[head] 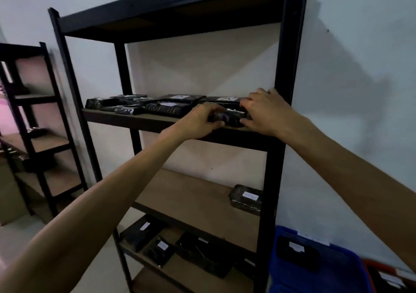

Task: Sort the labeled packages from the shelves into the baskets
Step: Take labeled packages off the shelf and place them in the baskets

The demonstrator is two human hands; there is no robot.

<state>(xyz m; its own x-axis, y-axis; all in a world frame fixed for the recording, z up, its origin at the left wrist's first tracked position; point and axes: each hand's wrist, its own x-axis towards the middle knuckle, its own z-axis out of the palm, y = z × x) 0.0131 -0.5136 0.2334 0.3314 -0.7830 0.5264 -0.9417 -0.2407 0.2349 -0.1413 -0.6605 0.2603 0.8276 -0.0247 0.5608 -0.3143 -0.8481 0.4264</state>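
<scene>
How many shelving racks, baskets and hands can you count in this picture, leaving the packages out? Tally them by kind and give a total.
Black shelving racks: 2
Baskets: 2, one blue and one orange
Hands: 2, left and right, both on one black package
Total: 6

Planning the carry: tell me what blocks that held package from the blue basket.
Nothing visible. Both hands, left hand and right hand, grip the package at the shelf's front edge; the blue basket sits open below right, beside the rack's post.
</scene>
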